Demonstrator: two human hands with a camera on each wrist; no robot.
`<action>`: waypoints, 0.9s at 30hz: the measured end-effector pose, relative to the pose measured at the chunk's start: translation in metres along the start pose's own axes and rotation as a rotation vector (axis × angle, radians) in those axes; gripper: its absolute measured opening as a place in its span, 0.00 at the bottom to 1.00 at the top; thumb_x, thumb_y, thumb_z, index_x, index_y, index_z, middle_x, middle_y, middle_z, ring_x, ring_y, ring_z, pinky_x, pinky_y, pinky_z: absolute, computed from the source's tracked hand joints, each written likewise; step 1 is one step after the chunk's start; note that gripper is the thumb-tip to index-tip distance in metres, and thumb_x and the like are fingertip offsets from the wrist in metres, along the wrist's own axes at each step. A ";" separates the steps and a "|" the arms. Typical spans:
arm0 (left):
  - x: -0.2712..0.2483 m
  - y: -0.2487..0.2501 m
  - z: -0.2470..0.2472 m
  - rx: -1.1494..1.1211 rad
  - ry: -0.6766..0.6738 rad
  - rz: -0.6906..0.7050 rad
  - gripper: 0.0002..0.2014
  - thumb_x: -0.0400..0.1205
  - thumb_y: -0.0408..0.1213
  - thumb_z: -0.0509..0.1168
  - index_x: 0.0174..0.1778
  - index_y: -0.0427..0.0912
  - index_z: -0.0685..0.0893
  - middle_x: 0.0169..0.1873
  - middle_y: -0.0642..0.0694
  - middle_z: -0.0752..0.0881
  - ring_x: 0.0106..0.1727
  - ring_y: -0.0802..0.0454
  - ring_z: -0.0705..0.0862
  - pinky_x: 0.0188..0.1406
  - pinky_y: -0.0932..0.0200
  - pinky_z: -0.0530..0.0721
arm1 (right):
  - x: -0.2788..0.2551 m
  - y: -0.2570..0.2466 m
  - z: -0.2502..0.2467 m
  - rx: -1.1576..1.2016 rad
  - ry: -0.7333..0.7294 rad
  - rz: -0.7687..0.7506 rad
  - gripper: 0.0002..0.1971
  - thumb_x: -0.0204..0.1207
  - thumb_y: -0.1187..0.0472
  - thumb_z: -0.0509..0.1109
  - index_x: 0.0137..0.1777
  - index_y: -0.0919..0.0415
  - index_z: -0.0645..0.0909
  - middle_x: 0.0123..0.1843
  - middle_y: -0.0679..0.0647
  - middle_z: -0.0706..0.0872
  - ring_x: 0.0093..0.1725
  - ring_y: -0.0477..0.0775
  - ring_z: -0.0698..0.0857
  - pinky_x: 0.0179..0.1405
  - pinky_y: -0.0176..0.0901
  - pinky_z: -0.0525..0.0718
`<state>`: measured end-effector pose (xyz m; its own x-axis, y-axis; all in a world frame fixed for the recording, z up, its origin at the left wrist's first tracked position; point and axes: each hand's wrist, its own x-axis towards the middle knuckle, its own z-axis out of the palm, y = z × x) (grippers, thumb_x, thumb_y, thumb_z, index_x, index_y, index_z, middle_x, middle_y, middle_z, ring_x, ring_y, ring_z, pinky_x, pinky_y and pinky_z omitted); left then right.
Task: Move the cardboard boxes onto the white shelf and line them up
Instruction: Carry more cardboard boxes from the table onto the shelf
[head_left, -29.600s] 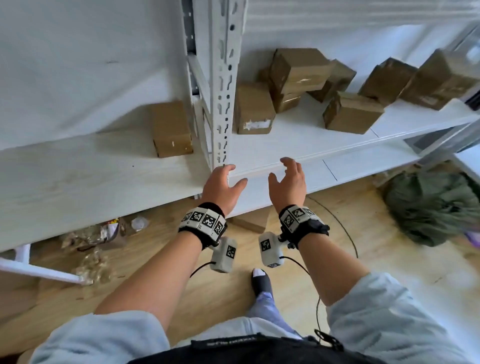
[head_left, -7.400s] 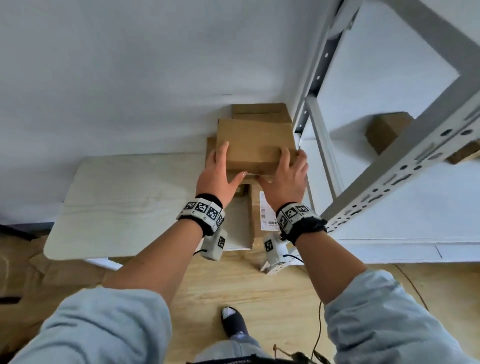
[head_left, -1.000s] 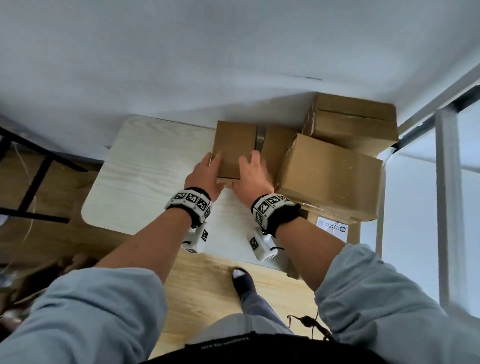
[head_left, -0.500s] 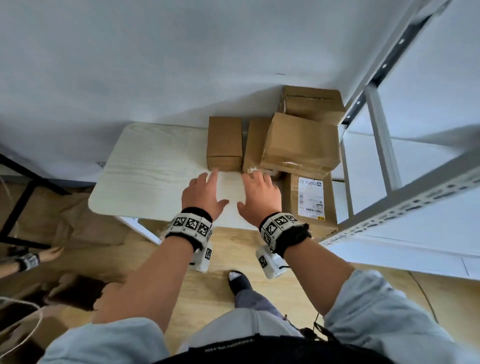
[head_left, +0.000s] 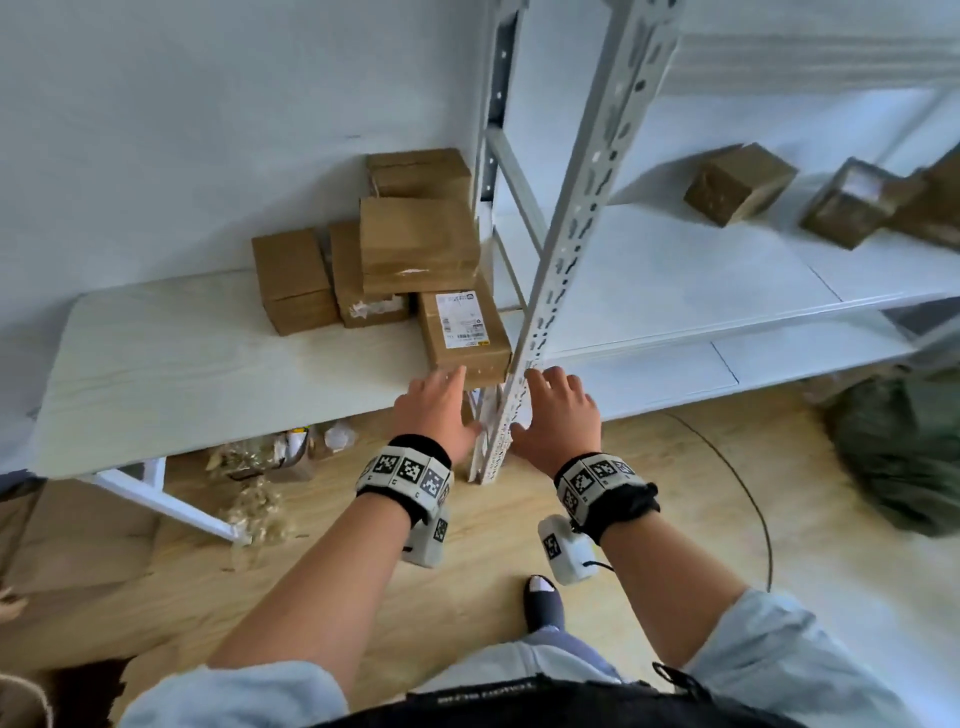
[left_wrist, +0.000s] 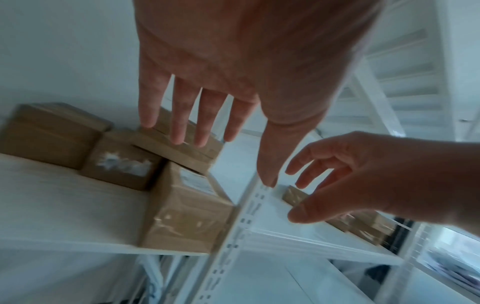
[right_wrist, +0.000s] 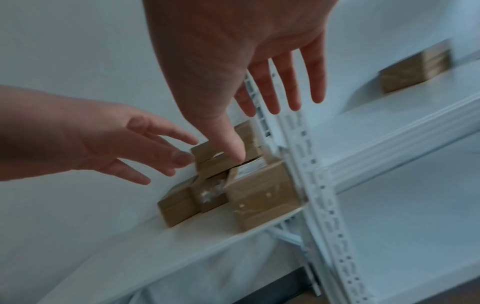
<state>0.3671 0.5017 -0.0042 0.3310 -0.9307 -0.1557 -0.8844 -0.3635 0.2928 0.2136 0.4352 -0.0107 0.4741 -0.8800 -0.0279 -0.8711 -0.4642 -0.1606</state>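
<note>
Several brown cardboard boxes huddle at the right end of the white wood-grain shelf board (head_left: 182, 364). A small box (head_left: 293, 280) stands leftmost, another box (head_left: 363, 283) beside it. A flat box (head_left: 418, 244) lies on top, and a labelled box (head_left: 462, 332) (left_wrist: 187, 211) (right_wrist: 262, 197) sits at the front corner. My left hand (head_left: 462, 400) (left_wrist: 223, 160) hovers open just in front of the labelled box and holds nothing. My right hand (head_left: 537, 402) (right_wrist: 257, 133) is open too, right of the rack upright (head_left: 550, 291).
The white metal rack (head_left: 701, 291) to the right carries tilted boxes (head_left: 740, 184) (head_left: 847, 208) at its back. Packing scraps (head_left: 260, 467) lie under the shelf board. A dark green bundle (head_left: 893, 447) and a cable (head_left: 748, 478) are on the wood floor.
Both hands have let go of the small leftmost box and drawn back and to the right, to either side of the rack upright. The view has swung right toward the rack.
</note>
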 end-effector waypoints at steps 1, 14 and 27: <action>0.004 0.015 0.003 0.002 0.003 0.040 0.41 0.79 0.50 0.72 0.85 0.48 0.58 0.79 0.44 0.71 0.78 0.42 0.70 0.72 0.44 0.77 | -0.004 0.017 -0.004 -0.006 0.008 0.039 0.30 0.71 0.49 0.74 0.72 0.55 0.71 0.67 0.55 0.78 0.65 0.61 0.77 0.58 0.54 0.80; 0.097 0.279 0.065 0.171 0.016 0.376 0.44 0.78 0.63 0.67 0.86 0.47 0.57 0.78 0.43 0.71 0.78 0.41 0.69 0.76 0.45 0.69 | -0.009 0.277 -0.056 0.041 0.186 0.364 0.35 0.68 0.50 0.76 0.74 0.56 0.71 0.74 0.58 0.76 0.69 0.64 0.77 0.62 0.56 0.79; 0.201 0.501 0.096 0.137 0.017 0.384 0.45 0.77 0.63 0.68 0.84 0.47 0.58 0.78 0.41 0.73 0.76 0.39 0.72 0.74 0.44 0.73 | 0.054 0.507 -0.107 0.078 0.250 0.424 0.34 0.67 0.48 0.76 0.73 0.56 0.72 0.71 0.56 0.77 0.66 0.62 0.77 0.60 0.54 0.76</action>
<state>-0.0410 0.1370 0.0204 -0.0274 -0.9987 -0.0436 -0.9800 0.0182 0.1982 -0.2165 0.1410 0.0123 0.0263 -0.9913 0.1287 -0.9637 -0.0594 -0.2603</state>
